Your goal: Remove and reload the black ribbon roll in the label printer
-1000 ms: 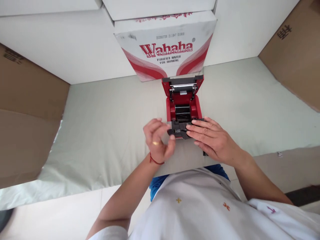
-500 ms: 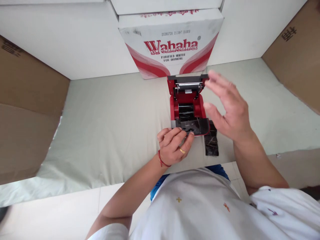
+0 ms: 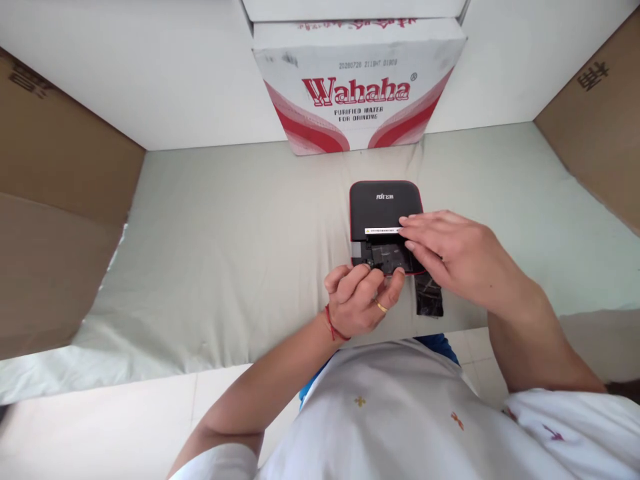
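Observation:
A small black-and-red label printer (image 3: 385, 210) sits on the cloth-covered surface with its lid down. Across the lid's front edge runs a white sticker strip. In front of the lid a shiny black label strip (image 3: 393, 255) lies over the front ledge. My left hand (image 3: 363, 297) is curled at that ledge, thumb and fingers closed on the end of the strip; the exact grip is partly hidden. My right hand (image 3: 450, 250) lies with fingers stretched out on the lid's right front part. Beside the printer's front right corner is a loose crinkled black piece (image 3: 429, 297).
A white-and-red water carton (image 3: 357, 93) stands behind the printer against white panels. Brown cardboard boxes (image 3: 60, 220) flank the left side, with another cardboard box (image 3: 595, 120) on the right. The pale green cloth (image 3: 240, 253) has its front edge close to my body.
The printer's lid has gone from raised to down, covering the black roll inside. My right hand has moved down onto the lid. My left hand has stayed at the front ledge.

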`<state>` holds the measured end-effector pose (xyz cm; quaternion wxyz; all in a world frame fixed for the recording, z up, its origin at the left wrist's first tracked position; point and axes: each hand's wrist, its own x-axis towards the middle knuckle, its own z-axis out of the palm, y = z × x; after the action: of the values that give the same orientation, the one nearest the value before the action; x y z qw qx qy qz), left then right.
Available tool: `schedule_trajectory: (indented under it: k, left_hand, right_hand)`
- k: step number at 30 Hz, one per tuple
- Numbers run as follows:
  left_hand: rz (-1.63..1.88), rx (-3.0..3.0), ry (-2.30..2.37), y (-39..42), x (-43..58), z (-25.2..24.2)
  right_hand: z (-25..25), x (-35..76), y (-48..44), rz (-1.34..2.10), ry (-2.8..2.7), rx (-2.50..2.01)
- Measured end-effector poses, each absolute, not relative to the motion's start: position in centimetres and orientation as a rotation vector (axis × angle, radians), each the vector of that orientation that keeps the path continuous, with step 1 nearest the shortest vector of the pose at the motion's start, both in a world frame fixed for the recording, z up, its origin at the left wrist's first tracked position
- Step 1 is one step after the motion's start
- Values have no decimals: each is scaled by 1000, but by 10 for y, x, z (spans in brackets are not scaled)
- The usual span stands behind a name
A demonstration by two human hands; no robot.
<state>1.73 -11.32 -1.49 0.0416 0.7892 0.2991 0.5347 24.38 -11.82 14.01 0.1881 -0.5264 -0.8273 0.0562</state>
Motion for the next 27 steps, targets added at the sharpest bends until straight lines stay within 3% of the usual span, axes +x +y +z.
schedule_trajectory:
  k: [3,8,15,18,21,27]
  left_hand:
    - [1770,2534,957,-113,17,-12]
    - [1602,2419,878,-114,17,-13]
    - [1720,2521,931,-108,15,8]
    - [1795,2218,1080,-95,9,17]
    - [1602,1737,1148,-73,-1,12]
    - [1232,1140,725,-42,-6,-4]
  right_hand:
    - [136,240,-129,64,-2416,-1512]
    - [138,229,-127,-137,-2559,-1512]
    - [131,232,-123,-345,-2490,-1438]
    - [123,233,-124,-293,-2319,-1449]
    - [112,230,-131,-220,-2162,-1416]
    - [92,225,-156,10,-2156,-1101]
